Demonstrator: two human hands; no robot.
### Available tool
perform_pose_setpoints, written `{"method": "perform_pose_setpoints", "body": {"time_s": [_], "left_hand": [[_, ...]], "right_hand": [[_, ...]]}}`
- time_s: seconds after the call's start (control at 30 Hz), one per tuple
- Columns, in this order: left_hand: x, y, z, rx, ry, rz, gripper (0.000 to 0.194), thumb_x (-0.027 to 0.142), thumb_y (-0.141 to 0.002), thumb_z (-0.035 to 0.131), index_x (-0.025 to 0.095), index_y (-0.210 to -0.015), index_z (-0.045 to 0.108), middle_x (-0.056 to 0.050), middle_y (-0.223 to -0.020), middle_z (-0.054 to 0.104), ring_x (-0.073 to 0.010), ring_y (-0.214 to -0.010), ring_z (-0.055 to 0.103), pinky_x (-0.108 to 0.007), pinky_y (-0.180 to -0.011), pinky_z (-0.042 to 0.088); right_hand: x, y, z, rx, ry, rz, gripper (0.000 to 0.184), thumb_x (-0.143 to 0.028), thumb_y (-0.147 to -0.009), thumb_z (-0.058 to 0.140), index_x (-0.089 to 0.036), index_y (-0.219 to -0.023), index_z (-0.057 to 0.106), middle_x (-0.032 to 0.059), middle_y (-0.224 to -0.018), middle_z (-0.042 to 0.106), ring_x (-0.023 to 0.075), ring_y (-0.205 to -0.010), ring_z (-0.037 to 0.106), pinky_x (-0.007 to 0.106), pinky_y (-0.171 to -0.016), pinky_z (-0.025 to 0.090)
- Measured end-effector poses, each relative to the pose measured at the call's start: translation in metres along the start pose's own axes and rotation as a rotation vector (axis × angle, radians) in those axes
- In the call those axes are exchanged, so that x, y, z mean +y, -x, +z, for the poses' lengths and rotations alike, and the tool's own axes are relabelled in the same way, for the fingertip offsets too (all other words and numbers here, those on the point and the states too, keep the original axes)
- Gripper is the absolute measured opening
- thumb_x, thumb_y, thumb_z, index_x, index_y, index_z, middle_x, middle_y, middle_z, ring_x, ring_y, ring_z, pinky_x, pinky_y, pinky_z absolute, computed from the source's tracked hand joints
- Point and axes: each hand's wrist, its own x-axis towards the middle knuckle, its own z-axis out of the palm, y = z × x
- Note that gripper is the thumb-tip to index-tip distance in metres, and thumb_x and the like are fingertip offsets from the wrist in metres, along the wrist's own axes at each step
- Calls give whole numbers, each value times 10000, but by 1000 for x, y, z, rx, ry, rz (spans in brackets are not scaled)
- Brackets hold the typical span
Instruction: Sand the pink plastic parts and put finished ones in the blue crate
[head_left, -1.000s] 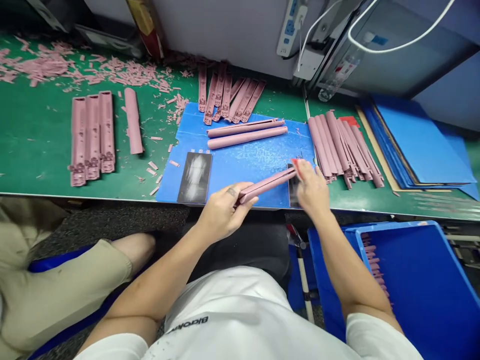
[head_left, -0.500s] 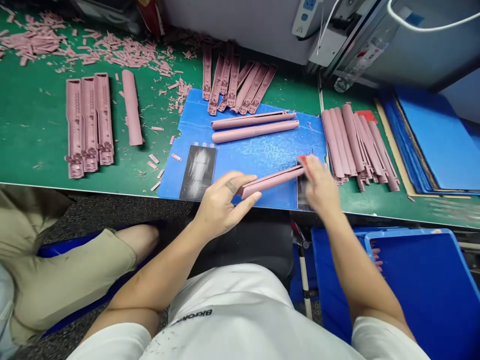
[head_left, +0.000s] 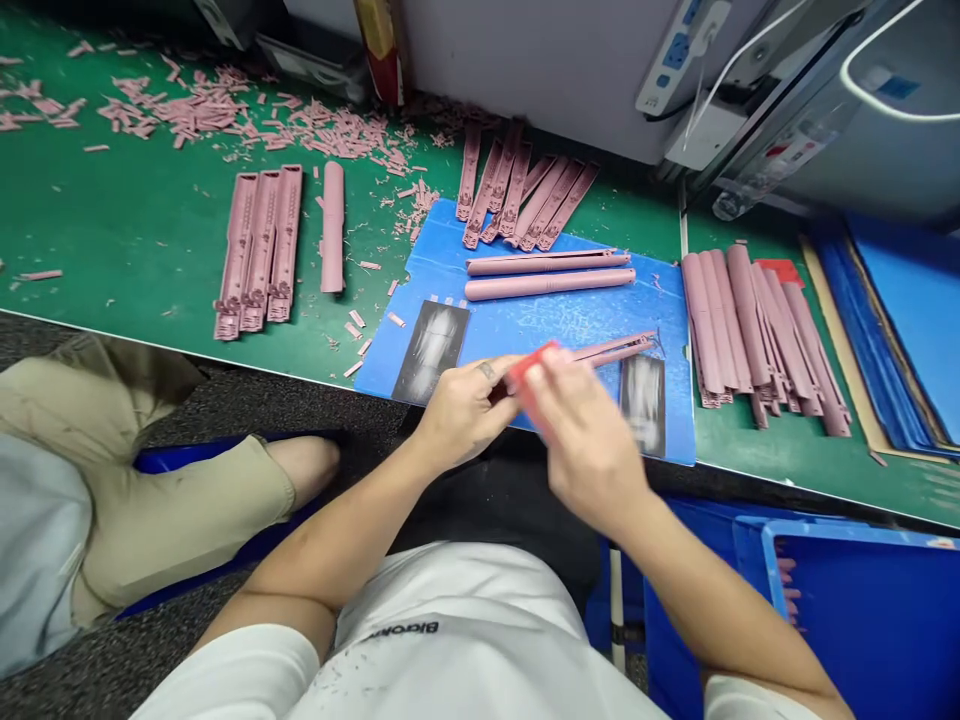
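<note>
My left hand (head_left: pixel 466 412) is closed around the near end of a long pink plastic shell (head_left: pixel 621 350), which slants away to the right above a blue mat (head_left: pixel 525 345). In my right hand (head_left: pixel 596 440) is a flat red piece (head_left: pixel 534 388), blurred by motion. It is over the held end of the shell and hides part of it; whether the two touch I cannot tell. Beyond my hands, two more pink shells (head_left: pixel 551 284) lie side by side on the mat. Dark sheets with whitish streaks flank my hands, a left sheet (head_left: pixel 431 350) and a right sheet (head_left: pixel 643 405).
Pink shells form a back pile (head_left: pixel 517 190), a right pile (head_left: pixel 739 320) and a left row (head_left: pixel 259 250). Pink scraps (head_left: pixel 217 110) litter the green table (head_left: pixel 112 220). Blue boards (head_left: pixel 911 330) and a blue bin (head_left: pixel 885 610) are at right. A person's leg (head_left: pixel 195 510) is at left.
My right hand has moved the red piece from the shell's far end leftward to near my left hand. The camera view has shifted left.
</note>
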Motion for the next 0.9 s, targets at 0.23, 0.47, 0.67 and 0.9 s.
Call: {"method": "perform_pose_setpoints", "body": {"time_s": [0.23, 0.47, 0.67, 0.9], "left_hand": [[8, 3, 5, 46, 22, 39, 270, 348, -1080, 812, 194, -1296, 862, -62, -1051, 877, -157, -803, 789, -232, -803, 644], [8, 4, 6, 93, 8, 17, 278, 349, -1042, 846, 198, -1275, 867, -63, -1054, 881, -165, -763, 775, -251, -744, 635], [-5, 2, 4, -19, 18, -136, 325, 458, -1061, 787, 223, -1283, 820, -38, -992, 840, -168, -743, 734, -270, -696, 607], [-62, -23, -40, 53, -452, -142, 255, 425, -1070, 726, 214, -1214, 713, -88, -983, 736, -275, -880, 701, -411, -860, 599]], "right_hand": [[22, 5, -5, 13, 117, 234, 836, -25, -996, 469, -240, -1804, 493, 148, -1728, 621, 364, -1647, 570, 705, -1370, 463], [33, 11, -9, -57, 125, 285, 872, -15, -964, 459, -239, -1805, 494, 144, -1719, 629, 354, -1646, 572, 709, -1391, 429], [42, 11, -2, -45, 82, 63, 772, -44, -993, 485, -213, -1739, 587, 121, -1776, 567, 315, -1686, 523, 605, -1413, 450], [107, 71, -15, 209, 221, 431, 730, -96, -1023, 526, -236, -1737, 588, 98, -1676, 676, 306, -1569, 657, 556, -1356, 535]]}}
